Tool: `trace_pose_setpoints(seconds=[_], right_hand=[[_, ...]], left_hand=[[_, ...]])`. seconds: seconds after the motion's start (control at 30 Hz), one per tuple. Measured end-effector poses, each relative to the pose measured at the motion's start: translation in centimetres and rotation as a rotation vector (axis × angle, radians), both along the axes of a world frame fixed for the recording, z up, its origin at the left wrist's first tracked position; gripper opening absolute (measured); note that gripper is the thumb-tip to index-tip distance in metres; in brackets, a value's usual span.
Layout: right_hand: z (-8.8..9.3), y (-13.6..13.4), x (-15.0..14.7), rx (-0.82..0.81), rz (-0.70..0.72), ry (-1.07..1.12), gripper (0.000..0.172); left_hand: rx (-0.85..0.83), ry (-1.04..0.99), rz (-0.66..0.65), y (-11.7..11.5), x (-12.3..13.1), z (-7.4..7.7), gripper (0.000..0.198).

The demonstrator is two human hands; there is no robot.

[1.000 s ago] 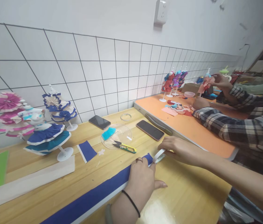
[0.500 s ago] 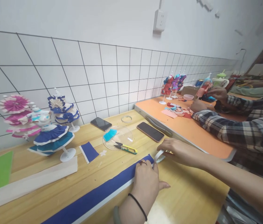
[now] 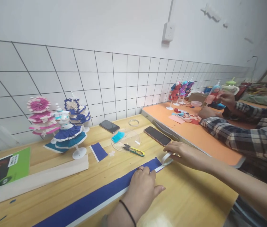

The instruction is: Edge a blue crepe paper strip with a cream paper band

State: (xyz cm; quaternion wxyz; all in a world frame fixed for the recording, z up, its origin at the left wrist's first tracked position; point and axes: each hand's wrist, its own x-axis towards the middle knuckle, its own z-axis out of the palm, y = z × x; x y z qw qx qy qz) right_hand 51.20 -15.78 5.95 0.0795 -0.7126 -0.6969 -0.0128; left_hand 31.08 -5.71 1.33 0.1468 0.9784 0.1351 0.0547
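A long dark-blue strip (image 3: 95, 198) with a white band along its near edge lies slantwise across the wooden table. On its far end rests my left hand (image 3: 143, 186), palm down, fingers stretched over the strip and thumb out to the side. My right hand (image 3: 180, 153) pinches a roll of white tape (image 3: 167, 156), which stands on edge at the strip's right end. Beyond the strip lie yellow-handled thread snips (image 3: 133, 150), a short blue piece with a white edge (image 3: 99, 152) and a pleated turquoise piece (image 3: 117, 137) on a clear disc (image 3: 130, 136).
Small stands with ruffled dresses (image 3: 68, 135) are at the back left, near a pale strip (image 3: 53, 171) and a green booklet (image 3: 22, 164). Two phones (image 3: 109, 126) lie farther back. To the right, another person's plaid sleeves (image 3: 230, 132) rest over an orange table (image 3: 157, 110).
My left hand has slid back left along the strip, uncovering more of its right end. My right hand still holds the tape roll there. The view has shifted slightly left and up.
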Motion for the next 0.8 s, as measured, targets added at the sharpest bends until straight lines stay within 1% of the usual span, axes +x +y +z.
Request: trace_pose_setpoints(seconds=[0.1,0.17,0.2,0.23,0.27,0.33,0.37,0.4,0.47,0.53,0.63,0.7,0.8], right_hand=[[-0.3,-0.3,-0.3,0.038,-0.018,-0.045,0.039],[-0.5,-0.8,-1.5,0.090,-0.013,-0.100,0.051],[-0.7,-1.0,-2.4,0.121,0.003,-0.131,0.054],[-0.8,-1.3,-3.6,0.148,0.043,-0.157,0.054],[-1.1,-1.6,-4.9,0.168,0.099,-0.158,0.050],[-2.0,-2.0,-7.6,0.154,0.174,-0.120,0.047],[-2.5,-2.1,-8.8,0.143,0.226,-0.100,0.047],[-3.2,-2.1,-9.8,0.117,0.266,-0.083,0.046],[-4.7,-2.0,-11.3,0.086,0.264,-0.062,0.046],[-6.1,-1.6,-12.0,0.084,0.200,-0.082,0.044],[-7.6,-1.0,-12.2,0.105,0.124,-0.165,0.045],[-8.0,-0.7,-12.4,0.112,0.124,-0.224,0.045],[-8.1,-0.4,-13.0,0.140,0.171,-0.290,0.044]], left_hand=[[0.065,0.001,0.010,0.1,-2.8,-0.3,0.030],[0.108,0.002,0.027,0.3,-5.0,-0.9,0.031],[0.133,-0.007,0.021,0.5,-6.2,-1.3,0.036],[0.170,-0.033,-0.003,0.8,-7.4,-1.9,0.041],[0.216,-0.082,-0.034,1.1,-8.5,-2.5,0.045],[0.392,-0.225,-0.118,1.9,-10.8,-3.8,0.048],[0.512,-0.279,-0.143,2.3,-11.9,-4.4,0.042],[0.612,-0.305,-0.121,2.7,-13.0,-5.0,0.033],[0.740,-0.319,-0.144,3.3,-14.9,-5.9,0.032],[0.785,-0.313,-0.127,3.6,-16.6,-6.5,0.033],[0.769,-0.319,-0.037,4.1,-18.9,-6.9,0.034],[0.775,-0.303,-0.027,4.6,-20.2,-6.9,0.034],[0.824,-0.230,-0.078,5.5,-22.0,-6.6,0.033]])
